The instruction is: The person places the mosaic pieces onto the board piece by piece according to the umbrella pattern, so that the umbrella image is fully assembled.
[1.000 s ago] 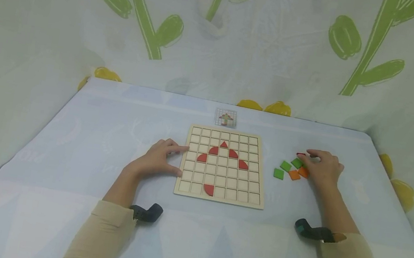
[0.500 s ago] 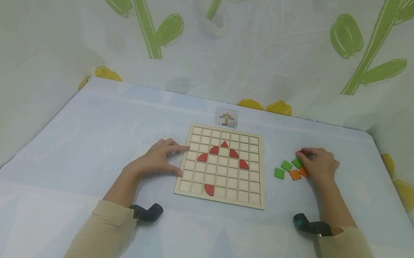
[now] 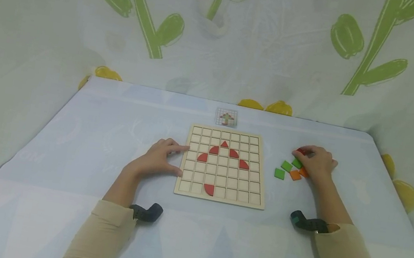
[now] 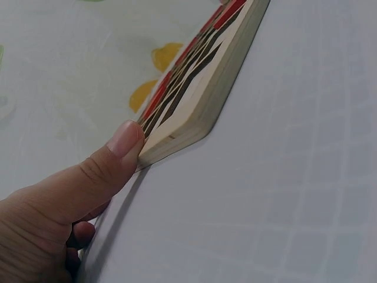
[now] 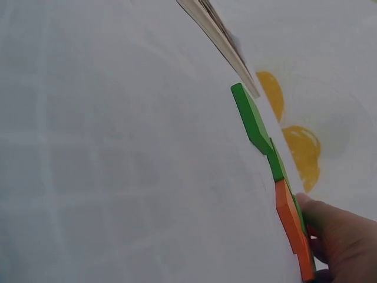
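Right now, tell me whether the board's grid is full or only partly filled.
Partly filled: the wooden board holds six red pieces, and most cells are bare.

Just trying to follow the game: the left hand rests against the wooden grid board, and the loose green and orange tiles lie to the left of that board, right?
Not quite. The left hand does rest against the wooden grid board, but the loose green tiles and orange tiles lie to the right of the board, beside the right hand. The head view shows this.

Table (image 3: 66,147) w/ board (image 3: 219,196), tiles (image 3: 279,173)
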Available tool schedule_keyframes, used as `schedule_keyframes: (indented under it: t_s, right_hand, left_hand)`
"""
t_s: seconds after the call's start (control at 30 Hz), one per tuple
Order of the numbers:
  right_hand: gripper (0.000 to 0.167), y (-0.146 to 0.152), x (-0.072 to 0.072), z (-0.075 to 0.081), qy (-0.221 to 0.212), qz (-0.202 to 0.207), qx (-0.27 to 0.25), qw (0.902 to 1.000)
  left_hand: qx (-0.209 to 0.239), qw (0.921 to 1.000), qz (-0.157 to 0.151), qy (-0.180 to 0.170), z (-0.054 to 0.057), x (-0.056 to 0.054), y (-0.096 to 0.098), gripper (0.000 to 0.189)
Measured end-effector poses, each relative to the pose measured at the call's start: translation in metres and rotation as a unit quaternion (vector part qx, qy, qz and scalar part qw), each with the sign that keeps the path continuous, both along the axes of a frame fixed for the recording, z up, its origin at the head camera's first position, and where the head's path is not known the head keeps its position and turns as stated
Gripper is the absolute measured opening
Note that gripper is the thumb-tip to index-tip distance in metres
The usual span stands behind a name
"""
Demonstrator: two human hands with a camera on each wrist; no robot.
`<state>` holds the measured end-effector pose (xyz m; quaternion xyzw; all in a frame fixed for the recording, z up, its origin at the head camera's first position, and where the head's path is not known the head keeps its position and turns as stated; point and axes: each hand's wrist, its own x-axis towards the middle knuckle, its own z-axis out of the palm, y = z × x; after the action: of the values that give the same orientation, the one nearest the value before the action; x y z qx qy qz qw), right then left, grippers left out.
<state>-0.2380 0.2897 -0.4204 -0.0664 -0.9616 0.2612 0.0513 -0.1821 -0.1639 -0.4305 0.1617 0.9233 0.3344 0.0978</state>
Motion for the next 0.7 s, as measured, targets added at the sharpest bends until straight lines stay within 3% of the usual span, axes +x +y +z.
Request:
schedule_keyframes:
  t_s: [0.5,0.7]
  right_hand:
    - [0.044,-0.0039,-0.0034,-0.0062,0.028,0.019,0.011,0.9994]
    - [0.04,-0.0092,-0.0011,-0.005,0.063,0.039,0.001,0.9973]
  left_hand:
    - [-0.001,1.0,0.006,0.0,-0.0011,0.0005,0.0,0.081]
    - [-0.003,1.0,0.007,-0.002,-0.0008,0.0003,0.0004,0.081]
